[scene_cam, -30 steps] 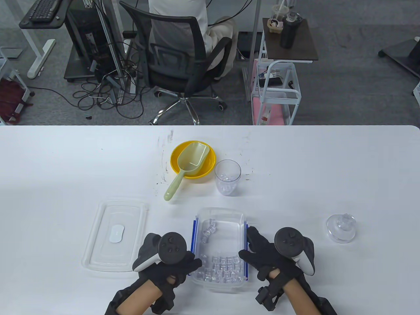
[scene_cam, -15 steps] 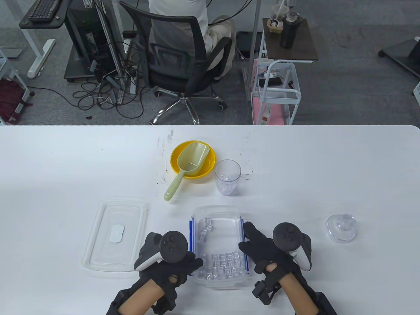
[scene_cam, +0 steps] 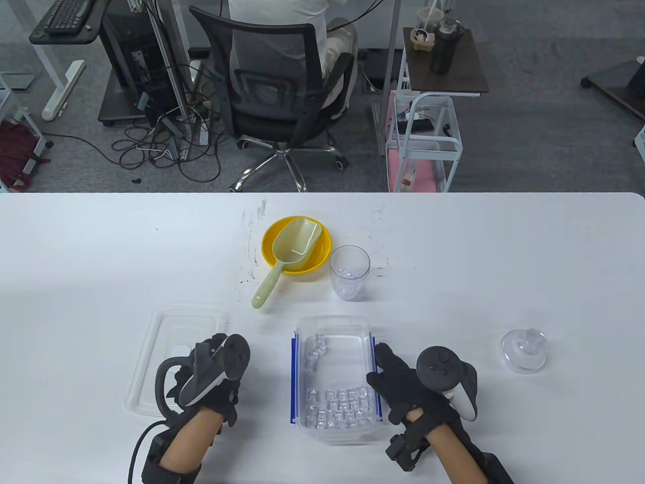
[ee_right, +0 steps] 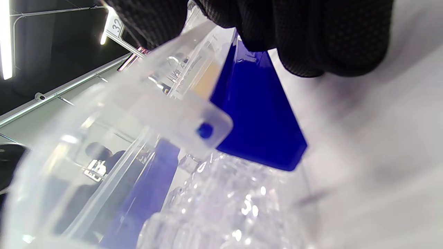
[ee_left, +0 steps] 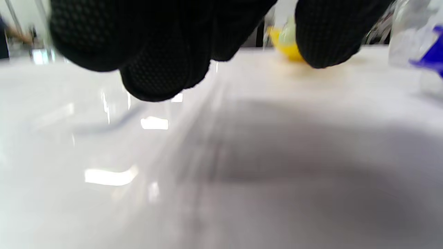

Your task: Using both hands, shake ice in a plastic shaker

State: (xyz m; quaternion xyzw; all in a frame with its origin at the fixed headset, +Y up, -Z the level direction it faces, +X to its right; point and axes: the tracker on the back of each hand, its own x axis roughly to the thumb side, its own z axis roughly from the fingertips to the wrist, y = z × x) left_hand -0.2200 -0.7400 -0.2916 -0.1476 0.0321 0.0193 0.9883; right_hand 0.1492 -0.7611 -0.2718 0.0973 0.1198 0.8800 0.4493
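Note:
The clear plastic shaker cup [scene_cam: 349, 273] stands upright with some ice in it, right of the yellow bowl. Its clear domed lid [scene_cam: 524, 350] lies apart at the right. The clear ice container [scene_cam: 335, 323] with blue clips holds several ice cubes [scene_cam: 337, 403] near me. My right hand [scene_cam: 382, 364] grips the container's right rim; in the right wrist view the fingers [ee_right: 311, 38] sit on the rim [ee_right: 180, 103] and blue clip [ee_right: 256, 114]. My left hand [scene_cam: 209, 353] hovers over the flat container lid [scene_cam: 151, 353], fingers [ee_left: 155, 76] spread and empty.
A pale green scoop [scene_cam: 284, 254] rests in the yellow bowl [scene_cam: 322, 249], its handle pointing toward me on the white table [scene_cam: 504, 262]. An office chair with a seated person stands beyond the table's far edge.
My left hand let go of the container's left side and moved left over the flat lid. The container slid slightly left. My right hand stayed on its right rim.

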